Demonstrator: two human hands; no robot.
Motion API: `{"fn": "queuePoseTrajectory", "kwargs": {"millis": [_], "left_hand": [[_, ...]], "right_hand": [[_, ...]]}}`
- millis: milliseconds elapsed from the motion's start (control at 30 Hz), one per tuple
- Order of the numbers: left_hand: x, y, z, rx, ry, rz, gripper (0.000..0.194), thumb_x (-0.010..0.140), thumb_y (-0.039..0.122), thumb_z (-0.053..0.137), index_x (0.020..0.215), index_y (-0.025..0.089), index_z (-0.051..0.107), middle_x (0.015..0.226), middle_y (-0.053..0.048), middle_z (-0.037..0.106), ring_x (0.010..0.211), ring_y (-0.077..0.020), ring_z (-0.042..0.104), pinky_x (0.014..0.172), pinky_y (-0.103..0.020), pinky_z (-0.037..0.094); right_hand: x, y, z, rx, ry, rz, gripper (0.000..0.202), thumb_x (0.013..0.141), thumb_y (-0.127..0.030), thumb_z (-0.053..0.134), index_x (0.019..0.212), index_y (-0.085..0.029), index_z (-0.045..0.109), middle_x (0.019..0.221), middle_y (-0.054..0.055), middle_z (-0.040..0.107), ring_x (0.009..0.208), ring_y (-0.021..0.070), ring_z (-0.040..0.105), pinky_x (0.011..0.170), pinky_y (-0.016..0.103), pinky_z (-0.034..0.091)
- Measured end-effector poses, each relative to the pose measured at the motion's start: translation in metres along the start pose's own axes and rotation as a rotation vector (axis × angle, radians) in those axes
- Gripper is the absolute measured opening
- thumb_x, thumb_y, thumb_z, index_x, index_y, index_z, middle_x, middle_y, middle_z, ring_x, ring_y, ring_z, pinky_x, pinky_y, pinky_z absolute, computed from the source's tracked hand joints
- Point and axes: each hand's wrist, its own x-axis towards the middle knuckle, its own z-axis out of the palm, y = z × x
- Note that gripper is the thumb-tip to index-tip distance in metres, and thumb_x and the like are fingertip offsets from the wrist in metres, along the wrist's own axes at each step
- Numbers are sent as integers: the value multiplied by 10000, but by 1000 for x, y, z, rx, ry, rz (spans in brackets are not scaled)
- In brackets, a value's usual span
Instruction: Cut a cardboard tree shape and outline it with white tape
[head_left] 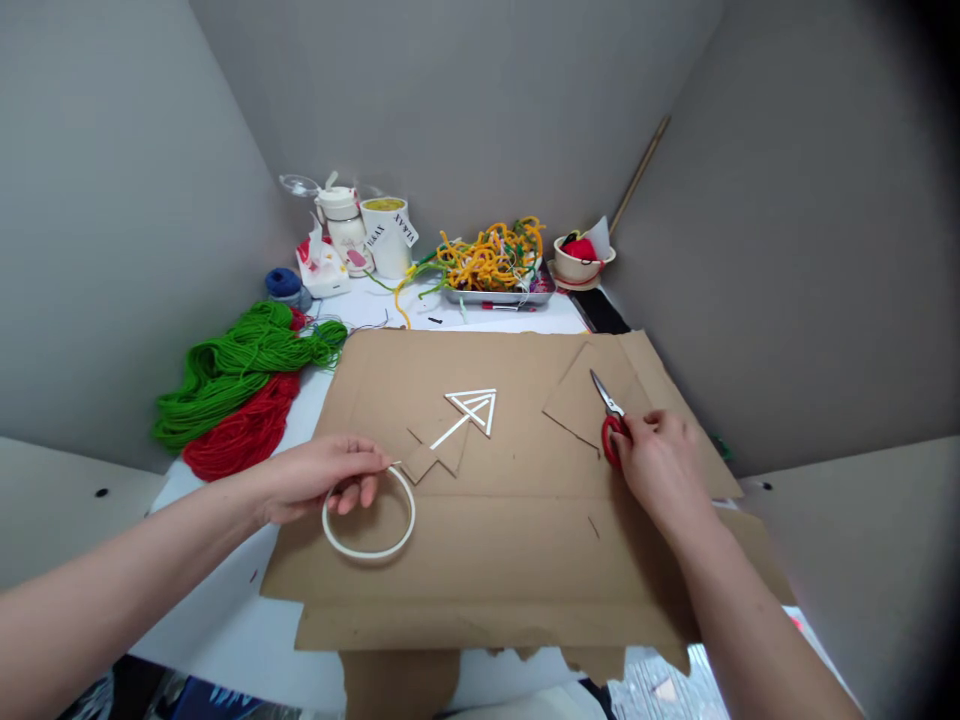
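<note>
My left hand (pixel 341 478) is closed on a thin white roll of tape (pixel 369 555), pinching its loose end between thumb and finger above the cardboard. On the right, my right hand (pixel 666 465) has its fingers on the red handles of a pair of scissors (pixel 613 435), whose blades point away from me. Beneath the blades is a square cardboard piece (pixel 574 405). Between my hands lies an arrow-shaped cardboard cutout (pixel 442 462), with white tape strips (pixel 451 430) along its shaft and triangular head.
A large cardboard sheet (pixel 495 570) covers much of the white table. Green yarn (pixel 232 365) and red yarn (pixel 244 430) lie at left. Along the back stand a white cup (pixel 386 245), a tray (pixel 495 297) of tangled yellow cord and a bowl (pixel 583 268). Grey walls enclose the table.
</note>
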Motion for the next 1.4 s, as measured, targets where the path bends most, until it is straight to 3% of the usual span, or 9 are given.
{"fn": "queuePoseTrajectory", "kwargs": {"millis": [100, 267, 400, 667, 767, 867, 1000, 1133, 1400], "left_hand": [[-11, -14, -3, -70, 21, 28, 294, 791, 444, 596, 756, 156, 549, 595, 8, 626, 369, -30, 424, 351, -166, 197], [-18, -24, 3, -135, 27, 51, 278, 797, 439, 592, 830, 165, 555, 574, 18, 615, 349, -33, 400, 341, -176, 163], [-20, -27, 7, -130, 20, 59, 307, 792, 473, 582, 818, 168, 554, 577, 9, 620, 346, -37, 405, 342, -183, 166], [-12, -8, -3, 20, 53, 61, 338, 750, 499, 594, 776, 164, 561, 564, 5, 628, 359, -49, 442, 340, -176, 198], [-3, 13, -3, 152, 60, 81, 322, 747, 486, 584, 778, 167, 563, 518, 20, 611, 360, -65, 463, 338, -175, 237], [6, 33, 0, 309, 63, 98, 302, 751, 475, 572, 797, 177, 566, 502, 32, 610, 368, -80, 488, 354, -182, 300], [18, 49, 8, 517, 85, 108, 254, 766, 439, 550, 790, 186, 563, 525, 26, 636, 398, -106, 548, 374, -192, 345], [26, 57, 19, 615, 91, 89, 171, 779, 359, 518, 767, 192, 557, 510, 31, 633, 398, -114, 566, 375, -188, 351], [33, 63, 28, 690, 83, 78, 102, 780, 233, 448, 745, 189, 534, 481, 29, 612, 379, -121, 559, 373, -192, 381]], "right_hand": [[-7, -37, -25, 106, 71, -97, 327, 914, -269, 392, 1100, -106, 605, 1125, 189, 533, 1012, 319, 485, 850, 450, 406], [-23, -136, -58, 438, -130, -704, 371, 911, -226, 427, 1277, -239, 485, 1285, 99, 516, 1202, 265, 416, 990, 457, 352], [-27, -176, -51, 434, -165, -741, 338, 883, -233, 482, 1213, -181, 534, 1221, 119, 563, 1166, 265, 437, 1005, 440, 336], [-31, -183, -41, 354, -157, -726, 355, 835, -269, 564, 1178, -176, 562, 1199, 117, 574, 1122, 265, 465, 1047, 442, 267], [-23, -181, -46, 488, -191, -678, 242, 889, -238, 492, 1103, -204, 601, 1133, 81, 609, 1079, 225, 500, 995, 404, 313], [-11, -177, -51, 739, -227, -493, 217, 918, -212, 434, 1021, -206, 626, 1044, 59, 632, 984, 176, 549, 879, 333, 381], [3, -179, -52, 1108, -500, -242, 218, 886, -303, 485, 816, -165, 638, 750, 10, 636, 702, 131, 559, 656, 240, 410], [9, -185, -47, 1272, -780, -75, 267, 846, -349, 515, 687, -148, 592, 588, -23, 557, 533, 90, 472, 505, 195, 340], [12, -187, -41, 1310, -804, -12, 127, 766, -232, 545, 676, -147, 573, 576, -46, 481, 539, 81, 418, 519, 197, 320]]}}
